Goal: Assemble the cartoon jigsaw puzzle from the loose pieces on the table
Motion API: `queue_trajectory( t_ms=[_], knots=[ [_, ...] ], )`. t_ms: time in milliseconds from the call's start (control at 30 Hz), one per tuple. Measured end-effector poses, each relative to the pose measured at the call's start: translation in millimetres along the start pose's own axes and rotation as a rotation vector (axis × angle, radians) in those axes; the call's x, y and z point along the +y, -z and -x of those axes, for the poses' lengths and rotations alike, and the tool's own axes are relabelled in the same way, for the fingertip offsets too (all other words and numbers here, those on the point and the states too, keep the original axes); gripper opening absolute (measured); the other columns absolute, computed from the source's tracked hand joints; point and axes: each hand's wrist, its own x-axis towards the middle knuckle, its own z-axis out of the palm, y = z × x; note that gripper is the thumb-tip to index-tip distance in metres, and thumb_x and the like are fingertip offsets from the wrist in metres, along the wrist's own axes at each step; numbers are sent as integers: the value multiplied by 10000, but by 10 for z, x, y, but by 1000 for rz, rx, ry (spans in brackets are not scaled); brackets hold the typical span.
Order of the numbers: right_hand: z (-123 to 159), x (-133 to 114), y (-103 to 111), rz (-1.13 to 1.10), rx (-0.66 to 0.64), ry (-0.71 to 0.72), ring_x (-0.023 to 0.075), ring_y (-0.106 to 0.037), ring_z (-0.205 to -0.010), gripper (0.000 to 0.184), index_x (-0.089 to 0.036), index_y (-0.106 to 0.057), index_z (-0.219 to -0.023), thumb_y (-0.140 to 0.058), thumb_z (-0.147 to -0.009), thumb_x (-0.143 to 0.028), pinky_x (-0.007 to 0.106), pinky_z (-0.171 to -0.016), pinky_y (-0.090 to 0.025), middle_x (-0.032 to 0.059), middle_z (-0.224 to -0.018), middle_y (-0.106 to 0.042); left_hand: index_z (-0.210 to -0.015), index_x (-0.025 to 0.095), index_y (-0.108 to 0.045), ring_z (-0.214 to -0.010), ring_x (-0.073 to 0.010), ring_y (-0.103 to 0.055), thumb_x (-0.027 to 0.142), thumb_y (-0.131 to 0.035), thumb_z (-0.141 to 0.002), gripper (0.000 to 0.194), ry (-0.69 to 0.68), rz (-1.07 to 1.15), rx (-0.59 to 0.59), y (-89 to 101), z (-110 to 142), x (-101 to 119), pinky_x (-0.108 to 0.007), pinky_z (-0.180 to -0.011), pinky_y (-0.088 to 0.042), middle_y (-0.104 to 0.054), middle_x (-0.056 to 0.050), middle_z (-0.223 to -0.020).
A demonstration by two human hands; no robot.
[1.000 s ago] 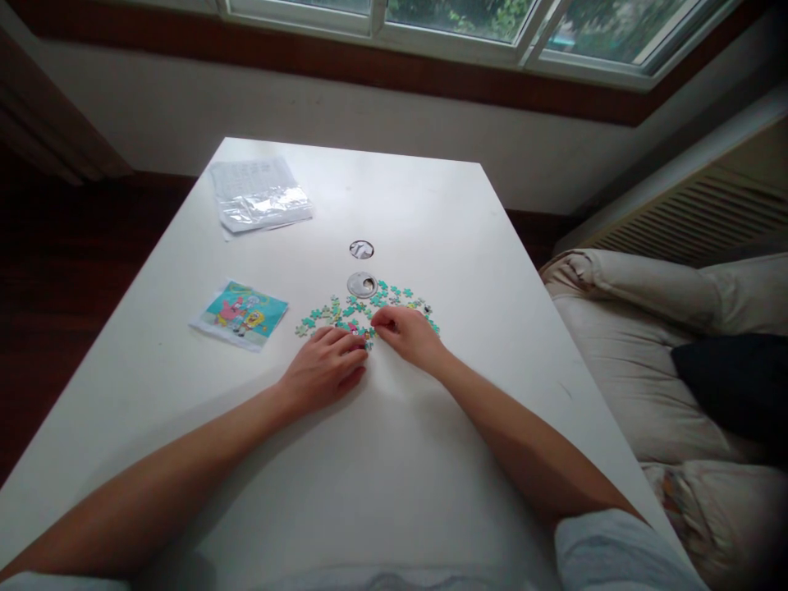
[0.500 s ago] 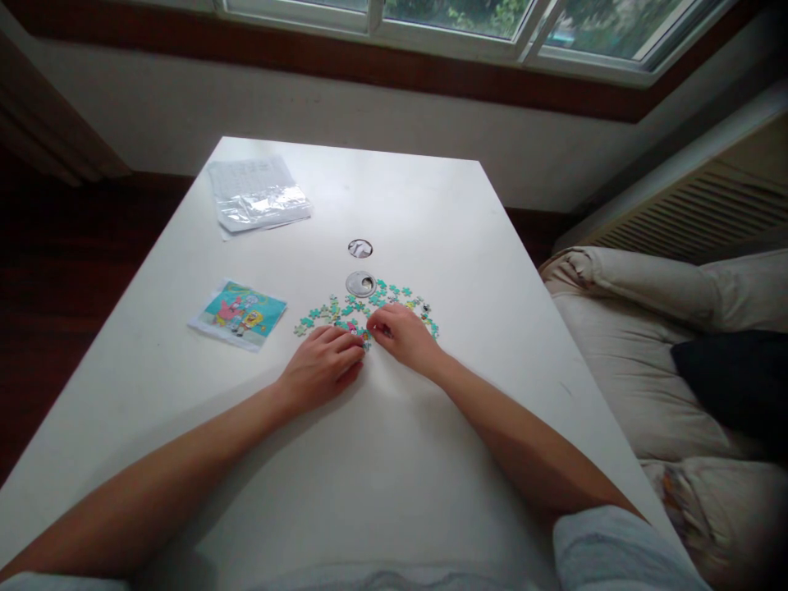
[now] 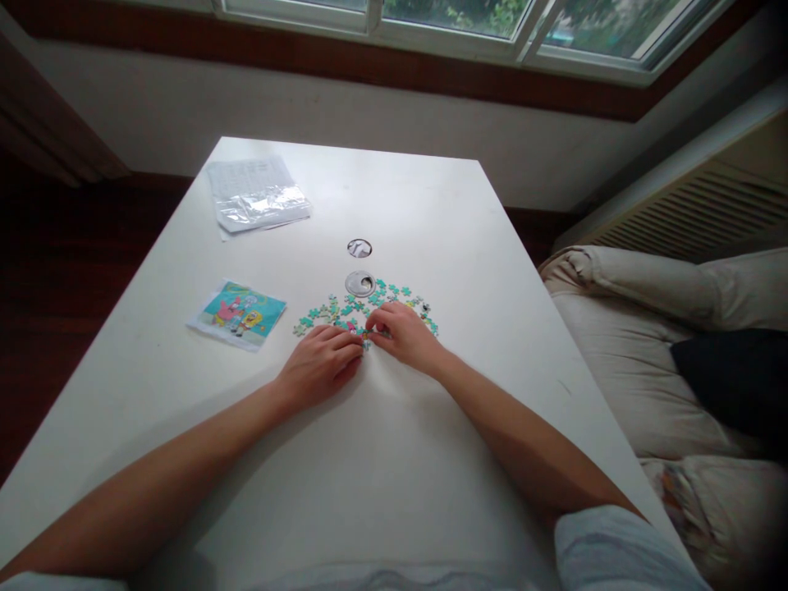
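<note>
Many small jigsaw puzzle pieces (image 3: 351, 301), mostly turquoise-green, lie loose in a wide arc on the white table. My left hand (image 3: 323, 359) rests at the near side of the arc, its fingers pressed together and the tips on a few colourful pieces. From the right, my right hand (image 3: 405, 335) meets it with thumb and forefinger pinched on a small jigsaw piece (image 3: 365, 335). The fingertips of the two hands nearly touch, and they hide most of the pieces between them. Some pieces lie partly behind my right hand.
A picture card in a clear bag (image 3: 239, 316), showing cartoon figures, lies to the left. Farther back is a clear plastic sleeve with papers (image 3: 258, 195). A round grommet (image 3: 360, 284) and a round hole (image 3: 359, 248) sit in the white table (image 3: 424, 205). A beige sofa (image 3: 616, 353) stands at the right.
My right thumb and forefinger have shifted slightly inward, toward the left fingertips. My left hand stays almost in place.
</note>
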Motion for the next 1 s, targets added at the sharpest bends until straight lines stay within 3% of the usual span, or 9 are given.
queue_trajectory(
  t_ms=[300, 567, 800, 1000],
  knots=[
    [-3, -47, 7, 96, -28, -2, 208, -545, -879, 48, -220, -685, -945, -723, -921, -237, 324, -827, -371, 36, -874, -642, -1091, 255, -732, -1123, -243, -656, 213, -564, -972, 210, 10, 43, 14, -20, -13, -7, -420, -1012, -472, -745, -57, -1198],
    [-13, 14, 75, 11, -46, 52, 185, -560, -827, 61, -212, -691, -853, -721, -900, -187, 301, -793, -385, 18, -823, -651, -1059, 251, -729, -1091, -241, -661, 252, -535, -1003, 202, -50, 39, -5, 3, -8, 5, -416, -997, -483, -753, -60, -1173],
    [-63, 294, 419, -73, 185, -107, 168, -578, -745, 79, -203, -727, -901, -651, -914, -182, 301, -749, -425, 15, -808, -693, -1096, 235, -707, -1036, -225, -673, 245, -498, -1023, 222, -120, 61, -58, -4, 11, 36, -391, -949, -499, -741, -65, -1210],
    [3, 391, 740, -65, 262, -252, 171, -612, -719, 123, -209, -749, -913, -641, -904, -266, 312, -717, -441, 15, -794, -717, -1271, 222, -671, -1226, -270, -631, 242, -505, -1013, 308, -106, 14, -25, -53, 29, 72, -450, -1049, -490, -700, -98, -1322]
  ],
)
